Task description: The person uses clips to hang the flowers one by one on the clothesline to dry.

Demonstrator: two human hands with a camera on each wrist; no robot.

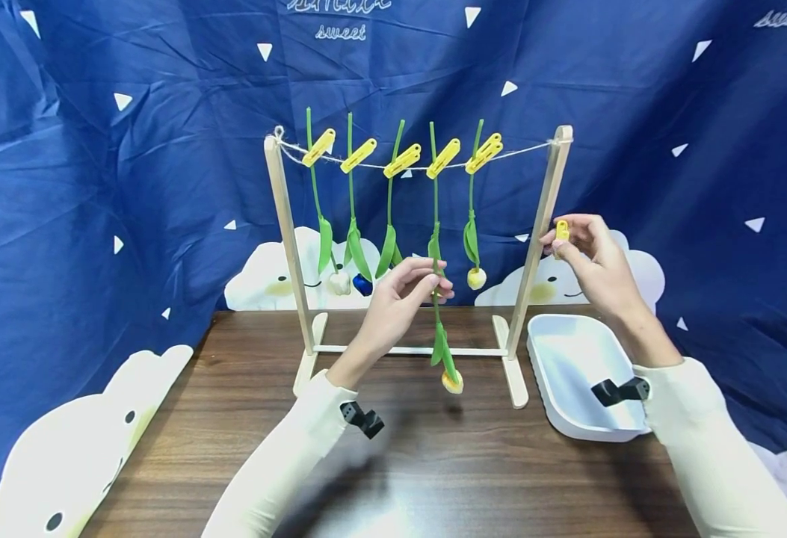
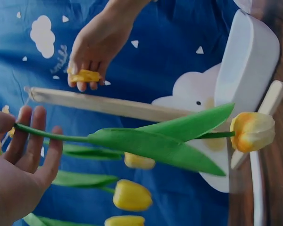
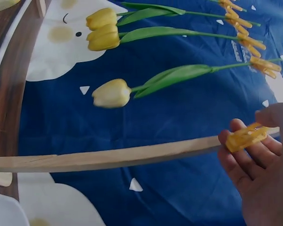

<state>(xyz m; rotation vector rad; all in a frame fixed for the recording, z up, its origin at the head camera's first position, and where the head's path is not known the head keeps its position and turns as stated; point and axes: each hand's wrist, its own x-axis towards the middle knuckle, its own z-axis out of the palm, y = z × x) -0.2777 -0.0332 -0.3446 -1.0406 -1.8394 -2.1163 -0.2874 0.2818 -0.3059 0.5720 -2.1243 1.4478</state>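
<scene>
My left hand (image 1: 403,295) pinches the green stem of an artificial tulip (image 1: 452,382) between thumb and fingers. This tulip hangs head down in front of the rack, its bloom pale yellow with orange, as the left wrist view shows up close. Over by the rack's right post, my right hand (image 1: 595,258) grips a yellow clothespin (image 1: 562,230) between thumb and fingertips. Several more tulips hang upside down from a string (image 1: 528,150), each stem held by a yellow clothespin (image 1: 444,158). The rightmost hanging tulip (image 1: 477,279) is nearest to the held clothespin.
A wooden rack (image 1: 546,194) with two posts and flat feet stands on the brown table (image 1: 245,448). Right of it sits a white plastic basin (image 1: 568,373), partly behind the right forearm. A blue patterned curtain (image 1: 164,172) hangs behind.
</scene>
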